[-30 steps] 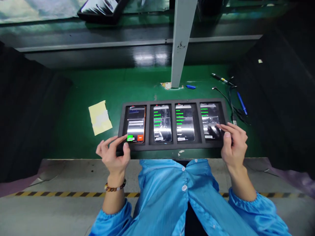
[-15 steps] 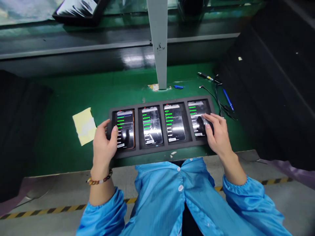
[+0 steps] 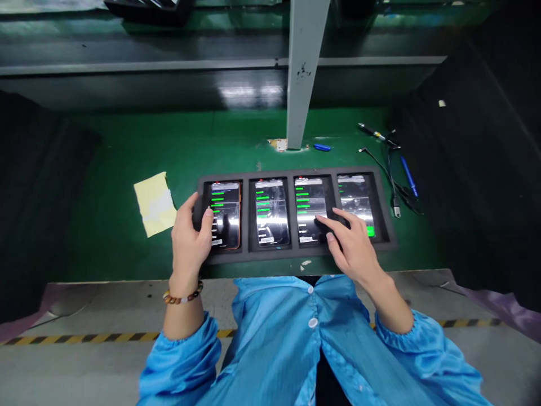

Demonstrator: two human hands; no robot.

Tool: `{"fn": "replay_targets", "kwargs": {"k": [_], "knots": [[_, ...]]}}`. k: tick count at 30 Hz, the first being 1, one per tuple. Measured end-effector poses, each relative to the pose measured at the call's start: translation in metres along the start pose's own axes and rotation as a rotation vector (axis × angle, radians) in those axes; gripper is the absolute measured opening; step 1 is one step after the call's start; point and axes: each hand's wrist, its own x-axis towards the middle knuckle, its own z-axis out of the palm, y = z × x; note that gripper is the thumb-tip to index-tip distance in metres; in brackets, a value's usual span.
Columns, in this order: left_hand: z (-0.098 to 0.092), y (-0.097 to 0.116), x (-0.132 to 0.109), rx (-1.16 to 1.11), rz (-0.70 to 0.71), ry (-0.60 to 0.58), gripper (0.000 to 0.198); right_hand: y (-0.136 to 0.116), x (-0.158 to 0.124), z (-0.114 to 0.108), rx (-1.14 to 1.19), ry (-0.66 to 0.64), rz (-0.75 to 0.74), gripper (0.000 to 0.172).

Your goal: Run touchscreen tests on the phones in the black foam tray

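A dark foam tray (image 3: 247, 256) with a row of compartments lies on the green table, one smartphone in each. My left hand (image 3: 191, 237) grips the tray's left end, its thumb over the edge by the leftmost phone (image 3: 228, 217). The phone beside that one (image 3: 270, 211) lies untouched, its screen lit with green-marked lines. My right hand (image 3: 353, 245) is open, its index fingertip at the screen of the third phone (image 3: 310, 203). It partly covers the rightmost phone (image 3: 357, 194), whose screen shows a green block low on the right.
A yellow paper (image 3: 154, 211) lies left of the tray. Behind it stand a grey post (image 3: 304, 73) and a blue pen cap (image 3: 322, 148). To the right are a black pen (image 3: 376, 133), a blue pen (image 3: 409, 176) and black cables (image 3: 386, 169). Dark curtains (image 3: 477, 141) flank both sides.
My right hand has moved left from the rightmost phone to the third one. The rightmost screen has changed and shows a green block. My left hand stays at the tray's left end.
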Motion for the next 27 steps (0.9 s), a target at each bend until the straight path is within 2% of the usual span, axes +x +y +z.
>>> {"fn": "replay_targets", "kwargs": {"k": [4, 7, 10, 13, 17, 22, 27], "knots": [[0.002, -0.014, 0.002, -0.162, -0.064, -0.025, 0.061, -0.016, 0.011, 0.010, 0.038, 0.016, -0.055, 0.047], [0.003, -0.021, 0.003, -0.241, -0.061, -0.035, 0.059, -0.035, 0.026, 0.023, 0.074, -0.039, -0.149, 0.049], [0.002, -0.022, 0.003, -0.286, -0.045, -0.058, 0.058, -0.052, 0.038, 0.035, 0.069, -0.110, -0.194, 0.048], [0.001, -0.020, 0.002, -0.314, -0.029, -0.092, 0.062, -0.055, 0.040, 0.036, 0.087, -0.087, -0.181, 0.048], [0.001, -0.020, 0.003, -0.290, -0.025, -0.097, 0.066, -0.039, 0.030, 0.020, 0.126, 0.059, -0.095, 0.047], [0.004, -0.022, 0.006, -0.219, -0.022, -0.075, 0.063, 0.002, 0.004, -0.005, 0.069, 0.233, 0.123, 0.042], [0.004, -0.021, 0.005, -0.242, -0.048, -0.014, 0.058, 0.043, -0.015, -0.020, -0.003, 0.298, 0.291, 0.045]]}}
